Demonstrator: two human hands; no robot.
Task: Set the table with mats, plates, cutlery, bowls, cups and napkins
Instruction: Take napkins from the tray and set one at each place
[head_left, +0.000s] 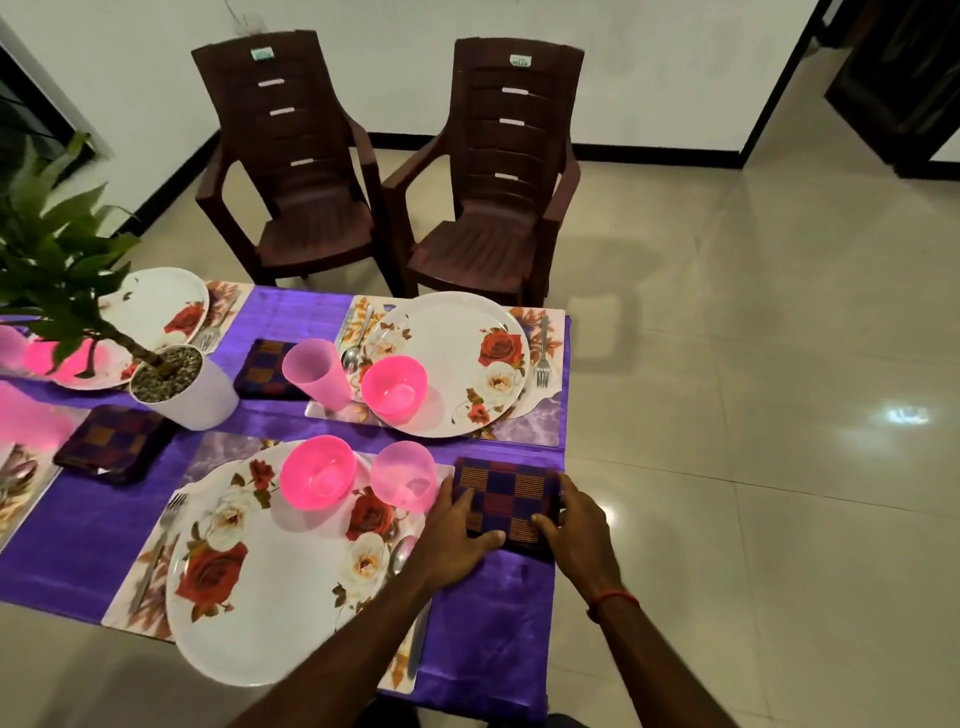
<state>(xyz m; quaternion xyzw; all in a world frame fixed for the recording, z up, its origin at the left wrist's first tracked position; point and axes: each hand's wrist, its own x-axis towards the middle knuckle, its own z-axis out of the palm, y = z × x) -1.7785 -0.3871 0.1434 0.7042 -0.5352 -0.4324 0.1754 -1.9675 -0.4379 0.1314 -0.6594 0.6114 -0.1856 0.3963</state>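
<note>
A folded purple checked napkin lies on the purple tablecloth at the near right corner. My left hand rests on its left edge with the fingers across it. My right hand grips its right edge. To the left stand a pale pink cup, a bright pink bowl and a white rose-patterned plate on a mat. A fork lies left of this plate, and a spoon shows beside my left wrist.
The far place has a plate, bowl, cup, fork and napkin. A potted plant stands mid-table, another napkin near it. Two brown chairs stand beyond. The table edge runs just right of my hands.
</note>
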